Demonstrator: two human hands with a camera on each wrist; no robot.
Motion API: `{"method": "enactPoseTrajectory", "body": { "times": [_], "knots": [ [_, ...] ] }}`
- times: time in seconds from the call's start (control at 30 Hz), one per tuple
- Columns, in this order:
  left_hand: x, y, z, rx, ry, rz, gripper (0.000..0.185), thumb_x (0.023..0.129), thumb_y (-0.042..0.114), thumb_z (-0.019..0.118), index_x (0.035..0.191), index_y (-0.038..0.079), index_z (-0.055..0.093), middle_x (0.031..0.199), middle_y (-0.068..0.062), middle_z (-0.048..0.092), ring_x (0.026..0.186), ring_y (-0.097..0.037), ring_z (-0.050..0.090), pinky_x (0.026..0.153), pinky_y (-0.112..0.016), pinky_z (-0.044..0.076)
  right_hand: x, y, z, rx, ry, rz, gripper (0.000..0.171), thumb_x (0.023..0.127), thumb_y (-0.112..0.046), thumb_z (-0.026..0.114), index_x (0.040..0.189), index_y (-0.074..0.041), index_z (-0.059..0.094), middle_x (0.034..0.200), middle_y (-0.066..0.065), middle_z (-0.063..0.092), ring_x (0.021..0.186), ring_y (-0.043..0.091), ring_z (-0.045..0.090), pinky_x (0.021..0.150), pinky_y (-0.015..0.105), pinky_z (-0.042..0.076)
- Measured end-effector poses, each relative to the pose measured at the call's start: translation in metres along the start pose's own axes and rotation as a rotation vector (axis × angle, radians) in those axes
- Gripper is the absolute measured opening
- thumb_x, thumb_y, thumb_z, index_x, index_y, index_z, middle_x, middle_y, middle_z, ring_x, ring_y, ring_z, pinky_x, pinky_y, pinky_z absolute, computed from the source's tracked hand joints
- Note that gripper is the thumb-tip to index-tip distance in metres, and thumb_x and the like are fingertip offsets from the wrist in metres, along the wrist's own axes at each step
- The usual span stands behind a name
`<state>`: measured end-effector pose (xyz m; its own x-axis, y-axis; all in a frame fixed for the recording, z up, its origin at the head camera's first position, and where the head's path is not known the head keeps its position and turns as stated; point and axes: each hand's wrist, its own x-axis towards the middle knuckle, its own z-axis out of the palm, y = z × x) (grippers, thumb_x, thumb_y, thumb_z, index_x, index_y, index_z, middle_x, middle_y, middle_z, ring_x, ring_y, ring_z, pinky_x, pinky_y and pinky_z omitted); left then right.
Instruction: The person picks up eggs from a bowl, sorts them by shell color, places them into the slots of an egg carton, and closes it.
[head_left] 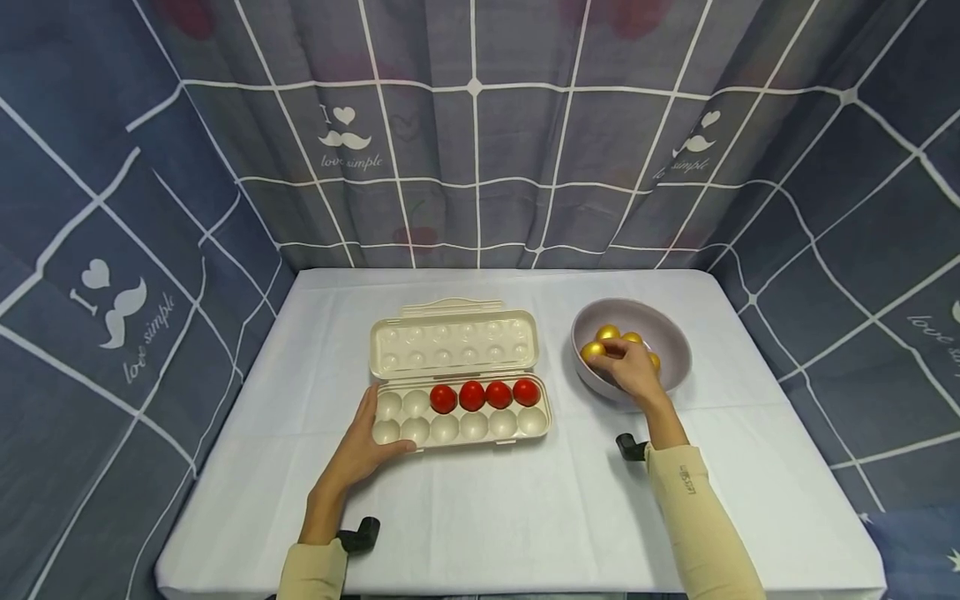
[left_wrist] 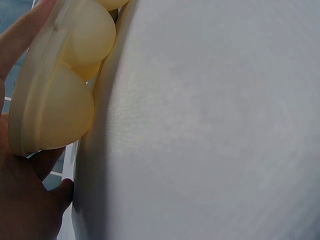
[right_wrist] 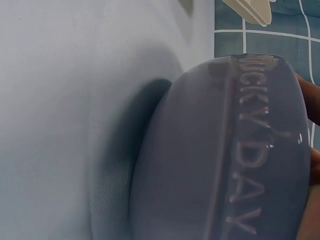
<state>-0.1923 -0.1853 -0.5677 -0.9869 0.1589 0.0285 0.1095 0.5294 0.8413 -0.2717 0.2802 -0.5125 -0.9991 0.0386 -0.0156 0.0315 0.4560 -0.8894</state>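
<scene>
A cream egg carton [head_left: 453, 433] lies with its lid [head_left: 453, 343] folded back on the table. Several red balls [head_left: 472, 396] fill the right part of its back row; the front-row cups hold nothing. My left hand [head_left: 363, 450] grips the carton's left end, thumb along the front edge and fingers at the side. To the right stands a grey-mauve bowl [head_left: 671, 333] with several gold balls [head_left: 608, 332] inside. Reaching into it, my right hand [head_left: 633, 371] pinches a gold ball [head_left: 592, 352] near the bowl's left rim. In the right wrist view the bowl wall [right_wrist: 200, 150] hides the fingertips.
A white cloth covers the table [head_left: 487, 517]. Grey checked curtains [head_left: 480, 167] enclose its back and both sides. Black straps with small mounts sit on the left wrist [head_left: 360, 536] and right wrist [head_left: 632, 447].
</scene>
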Motion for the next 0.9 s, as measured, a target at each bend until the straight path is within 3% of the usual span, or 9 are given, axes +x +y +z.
{"method": "enactPoseTrajectory", "body": {
  "times": [0.17,0.43,0.9],
  "knots": [
    [0.001,-0.001,0.0,0.002,0.001,0.008,0.131,0.069,0.039,0.09,0.159,0.008,0.0,0.164,-0.016,0.003,0.148,-0.037,0.008,0.113,-0.06,0.016,-0.002,-0.001,-0.002,0.021,0.043,0.031,0.051,0.086,-0.023,0.078,0.125,0.007,0.062,0.123,0.021,0.059,0.114,0.03,0.052,0.094,0.034,0.044],
    [0.001,-0.001,0.0,0.008,-0.001,0.016,0.131,0.069,0.039,0.09,0.158,0.005,0.0,0.163,-0.018,0.003,0.148,-0.037,0.008,0.113,-0.06,0.016,-0.006,-0.002,0.0,0.076,0.139,0.025,0.052,0.085,-0.024,0.079,0.124,0.006,0.063,0.116,0.018,0.062,0.104,0.027,0.061,0.077,0.017,0.052],
    [0.001,-0.004,0.001,-0.005,0.004,0.027,0.131,0.069,0.039,0.09,0.159,0.01,-0.001,0.164,-0.016,0.004,0.148,-0.036,0.01,0.113,-0.061,0.017,-0.016,-0.005,0.001,0.214,0.181,-0.027,0.051,0.087,-0.019,0.077,0.127,0.009,0.059,0.124,0.02,0.054,0.104,0.02,0.058,0.082,0.013,0.048]
  ]
}}
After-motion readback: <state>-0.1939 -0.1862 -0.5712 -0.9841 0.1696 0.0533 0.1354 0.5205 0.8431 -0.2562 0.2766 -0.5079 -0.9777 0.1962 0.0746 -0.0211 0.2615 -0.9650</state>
